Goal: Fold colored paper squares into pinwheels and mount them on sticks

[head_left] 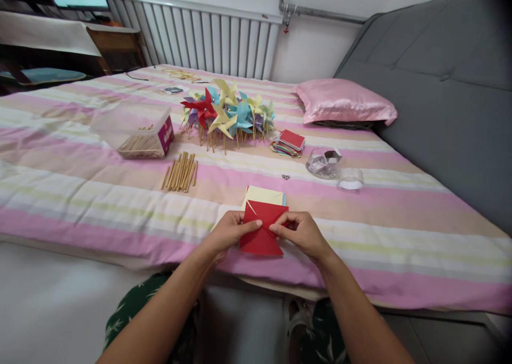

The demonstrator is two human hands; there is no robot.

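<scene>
A red paper square (262, 241) with diagonal cuts is held between my two hands near the bed's front edge. My left hand (232, 228) grips its left side, with the thumb lying on top near the middle. My right hand (298, 229) pinches part of the paper at the right, its fingertips close to the centre. Just behind the red square lies a small stack of cut paper, with a pale yellow sheet (264, 194) on top. Beyond it is a little cluster of metal fasteners (285, 177).
Finished paper pinwheels (228, 113) stand in a bunch farther back. At left are wooden sticks (182, 172) and a clear plastic box (140, 140). Right of the middle are a coloured paper stack (290, 142), a clear bowl (323, 164), a tape roll (351, 180) and a pink pillow (346, 102).
</scene>
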